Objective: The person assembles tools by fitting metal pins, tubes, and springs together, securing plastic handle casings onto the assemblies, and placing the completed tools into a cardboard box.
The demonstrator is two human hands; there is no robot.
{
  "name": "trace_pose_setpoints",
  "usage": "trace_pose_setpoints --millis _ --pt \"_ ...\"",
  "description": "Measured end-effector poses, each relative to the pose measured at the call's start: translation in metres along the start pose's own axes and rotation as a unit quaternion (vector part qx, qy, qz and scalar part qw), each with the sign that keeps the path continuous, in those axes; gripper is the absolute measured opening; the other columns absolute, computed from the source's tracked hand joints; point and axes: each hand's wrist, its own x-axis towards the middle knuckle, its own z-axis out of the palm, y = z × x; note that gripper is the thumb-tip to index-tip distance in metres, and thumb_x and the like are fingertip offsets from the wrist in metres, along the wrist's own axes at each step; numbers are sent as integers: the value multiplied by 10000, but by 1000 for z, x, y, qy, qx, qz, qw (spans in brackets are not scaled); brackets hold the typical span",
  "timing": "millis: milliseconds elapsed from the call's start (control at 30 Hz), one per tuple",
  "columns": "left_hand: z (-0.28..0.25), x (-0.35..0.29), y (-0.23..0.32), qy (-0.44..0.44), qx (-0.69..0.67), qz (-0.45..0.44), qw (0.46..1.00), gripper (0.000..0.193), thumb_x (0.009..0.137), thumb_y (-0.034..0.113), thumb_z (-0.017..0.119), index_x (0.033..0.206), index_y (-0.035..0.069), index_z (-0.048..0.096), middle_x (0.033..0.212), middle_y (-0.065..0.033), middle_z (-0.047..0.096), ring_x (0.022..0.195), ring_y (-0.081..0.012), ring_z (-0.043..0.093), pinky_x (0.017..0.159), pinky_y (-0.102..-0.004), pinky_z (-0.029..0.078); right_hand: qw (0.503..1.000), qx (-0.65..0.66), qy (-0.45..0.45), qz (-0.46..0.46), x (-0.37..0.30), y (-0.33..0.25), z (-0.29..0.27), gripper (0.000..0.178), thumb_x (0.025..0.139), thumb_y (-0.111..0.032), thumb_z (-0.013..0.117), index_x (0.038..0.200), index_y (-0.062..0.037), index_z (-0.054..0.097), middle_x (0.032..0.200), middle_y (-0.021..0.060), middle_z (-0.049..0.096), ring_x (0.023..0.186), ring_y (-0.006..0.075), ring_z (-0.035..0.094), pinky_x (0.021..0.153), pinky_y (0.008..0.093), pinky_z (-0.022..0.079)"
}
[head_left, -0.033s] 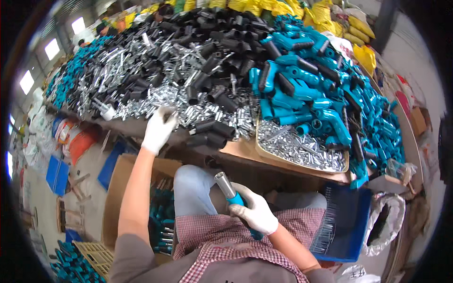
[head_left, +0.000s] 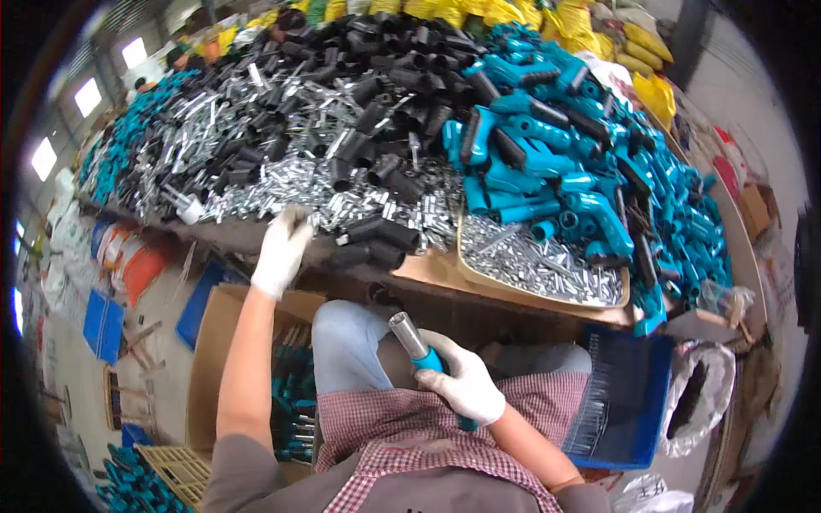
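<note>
My right hand [head_left: 466, 389], in a white glove, is wrapped round a teal tool handle [head_left: 429, 362] above my lap. A silver metal tube [head_left: 406, 333] sticks out of its upper end, tilted up to the left. My left hand [head_left: 282, 252], also gloved, reaches to the front edge of a heap of small silver metal parts [head_left: 291, 184]. Its fingers are drawn together at the tips; whatever is between them is too small to make out. Black plastic sleeves [head_left: 376, 242] lie just right of that hand.
Teal plastic housings [head_left: 530, 154] are heaped at the right, behind a shallow tray [head_left: 459, 256] of small metal pins. Black tubes [head_left: 410, 56] are piled farther back. Below the table stand a cardboard box [head_left: 224, 342] with teal-handled pieces and a blue bin [head_left: 654, 402] with metal rods.
My left hand has drawn back slightly from the metal parts toward me, its fingertips closer together. The right hand keeps its hold on the teal handle.
</note>
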Motion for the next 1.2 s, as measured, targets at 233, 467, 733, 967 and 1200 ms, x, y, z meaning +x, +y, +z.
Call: trace_pose_setpoints --millis 233,467,733,967,1200 --pt "18 -109 104 -272 -151 -167 936 241 882 195 628 969 -25 673 922 -111 686 882 -193 655 827 -315 501 969 -237 49 -56 -8 7 -15 587 763 -127 730 1323 -90 559 1015 169 650 942 348 647 830 392 523" --pt "26 -126 108 -268 -180 -265 909 272 938 245 643 1017 -15 665 781 -17 604 688 -83 526 632 -245 454 913 -385 60 -122 -18 17 -18 599 709 -155 754 1286 -127 595 805 115 570 748 313 614 649 423 501" --pt "33 -119 131 -323 -51 -217 920 188 877 118 665 1027 5 671 856 -79 648 815 -165 622 738 -296 498 914 -389 39 -110 -28 14 -33 551 721 -185 749 1250 -113 611 836 131 603 768 325 633 672 426 513" --pt "35 -126 125 -295 -89 126 943 469 678 19 763 1130 28 639 1069 -92 623 985 -235 634 834 -348 513 986 -150 -72 -29 -31 28 -46 509 906 -516 588 1179 -88 628 974 212 690 906 397 667 815 452 525" --pt "36 -130 118 -343 -85 -41 935 450 674 -4 769 1108 39 656 1015 -113 636 953 -255 633 812 -344 516 968 -243 -22 -58 -31 23 -42 446 887 -437 632 1140 -71 655 925 174 692 860 354 681 764 410 538"
